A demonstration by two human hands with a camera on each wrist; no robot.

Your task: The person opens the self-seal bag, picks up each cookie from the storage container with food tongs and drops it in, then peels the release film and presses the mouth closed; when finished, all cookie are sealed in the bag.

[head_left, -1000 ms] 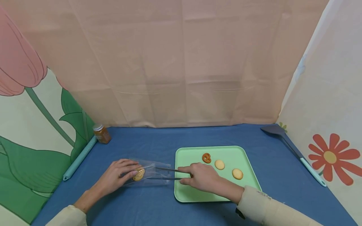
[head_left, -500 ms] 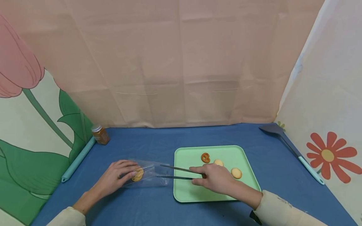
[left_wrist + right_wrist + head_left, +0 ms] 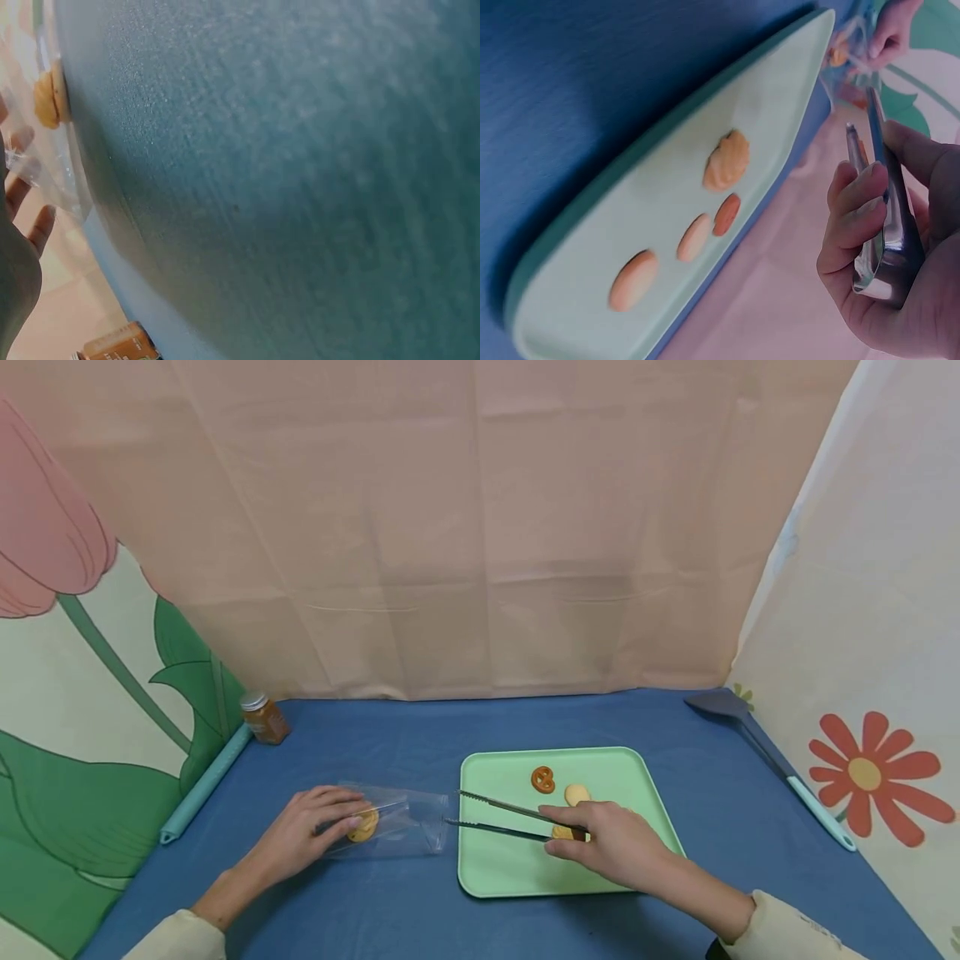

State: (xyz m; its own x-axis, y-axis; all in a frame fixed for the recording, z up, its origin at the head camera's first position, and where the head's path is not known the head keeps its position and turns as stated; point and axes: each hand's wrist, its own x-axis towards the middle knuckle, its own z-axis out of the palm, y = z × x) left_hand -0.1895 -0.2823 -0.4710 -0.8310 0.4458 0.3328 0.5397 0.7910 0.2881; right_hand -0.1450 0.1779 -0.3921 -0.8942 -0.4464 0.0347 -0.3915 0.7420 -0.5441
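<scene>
My left hand (image 3: 309,825) holds a clear plastic bag (image 3: 408,827) on the left of the table, thumb and fingers at its closed end. Inside the bag lies a golden cookie (image 3: 364,825); the left wrist view shows its side (image 3: 51,97). With my right hand (image 3: 618,845) I grip metal tongs (image 3: 900,255) above a light green tray (image 3: 498,878). Their tips are apart, hold nothing and point at the bag's mouth. On the tray lie a ridged cookie (image 3: 727,161), a pretzel (image 3: 543,779) and two plain round cookies (image 3: 634,281), one hidden by my hand in the head view.
A brown jar with a silver lid (image 3: 266,720) stands at the back left corner, beside a rolled teal thing (image 3: 206,785). On the right lies a dark spatula with a pale handle (image 3: 780,760). Cloth walls with printed flowers rise at the sides and back.
My right hand has drawn the tongs rightward out of the bag and over the tray. The left hand and the bag have hardly moved; the cookie stays inside.
</scene>
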